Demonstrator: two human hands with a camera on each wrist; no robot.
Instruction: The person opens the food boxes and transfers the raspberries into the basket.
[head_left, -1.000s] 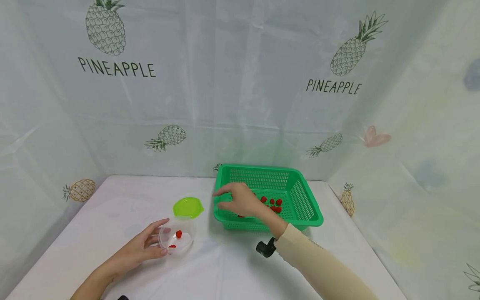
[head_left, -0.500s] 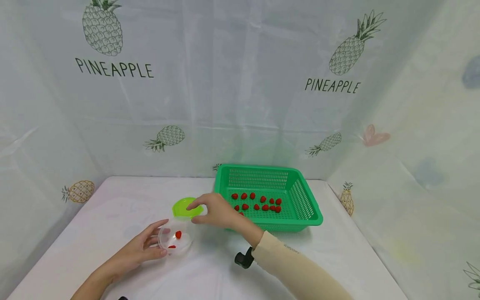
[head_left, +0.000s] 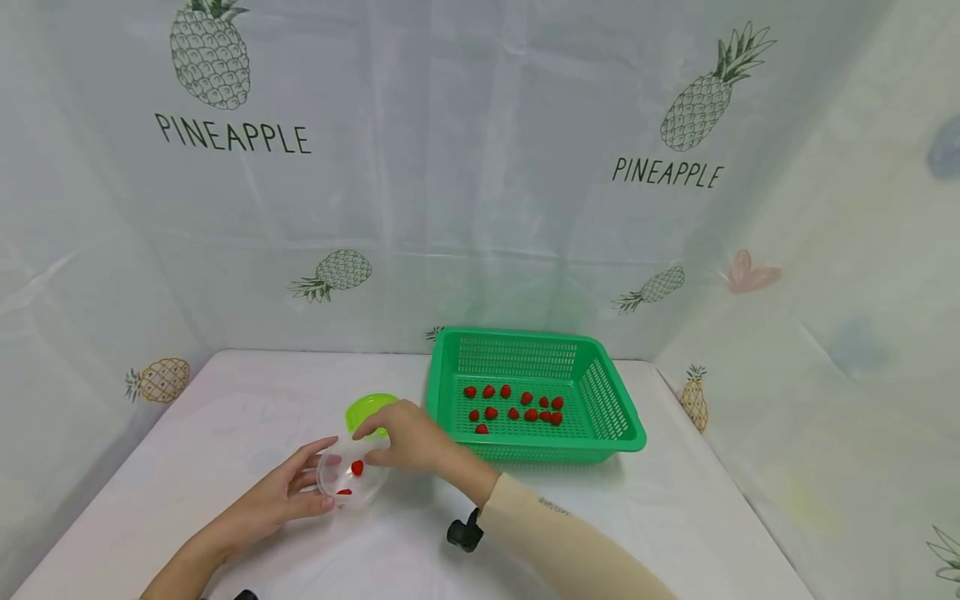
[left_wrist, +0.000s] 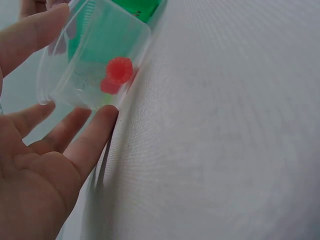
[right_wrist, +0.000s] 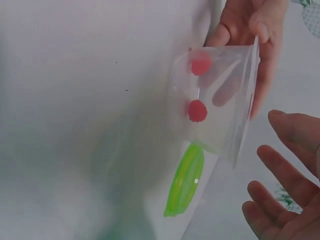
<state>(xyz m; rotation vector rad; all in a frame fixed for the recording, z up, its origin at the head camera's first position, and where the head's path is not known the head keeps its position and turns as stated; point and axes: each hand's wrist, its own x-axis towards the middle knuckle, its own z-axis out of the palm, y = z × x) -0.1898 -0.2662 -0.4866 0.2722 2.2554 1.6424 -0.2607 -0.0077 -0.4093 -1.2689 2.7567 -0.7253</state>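
My left hand point(head_left: 277, 498) holds a clear plastic tub point(head_left: 369, 490) on the cloth, thumb and fingers around its side. Two red raspberries point(right_wrist: 197, 111) lie at the bottom of the tub. Over the tub's far right rim hovers my right hand point(head_left: 411, 437). Its fingers are spread in the right wrist view, with nothing seen between them. A bright green lid point(head_left: 366, 408) lies on the cloth just behind the tub, partly hidden by the right hand. In the left wrist view, the left fingertips point(left_wrist: 107, 116) touch the tub wall near its base.
To the right, a green perforated basket point(head_left: 525, 450) stands near the table's back edge, with several raspberries point(head_left: 531, 414) spread on its floor. White cloth covers the table point(head_left: 315, 558). A hanging sheet point(head_left: 480, 208) with pineapple prints closes off the back.
My right hand has moved left from over the basket, past the lid, to the tub's rim. The left hand and tub have stayed in place.
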